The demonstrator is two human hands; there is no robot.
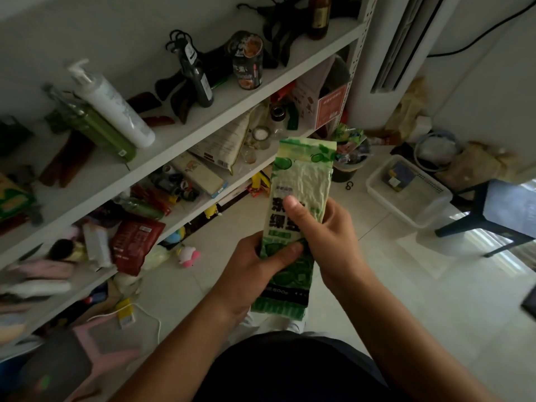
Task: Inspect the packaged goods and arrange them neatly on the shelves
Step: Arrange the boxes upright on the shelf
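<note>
Package: a green and white vacuum-packed bag (301, 175), held upright with a slight tilt over the floor, just right of the shelves (203, 134) and touching no board.
Edges and room: the bag's top edge overlaps the middle shelf's front lip in this view. Open tiled floor (377, 285) lies to the right. A clear plastic bin (406, 198) and a dark stool (499, 213) stand well apart.
Label: large dark Chinese characters on the front, partly covered by a thumb. The small print on a dark band near the bottom is too blurred to read.
Left hand (261, 265): grips the lower half, thumb laid across the front, fingers curled behind.
Right hand (324, 236): grips the middle from the right, thumb pressed upward on the front.
Shelves: crowded. A white pump bottle (113, 105), a dark bottle (197, 79) and a can (248, 63) are on an upper board, and a red pouch (136, 242) is lower down.
</note>
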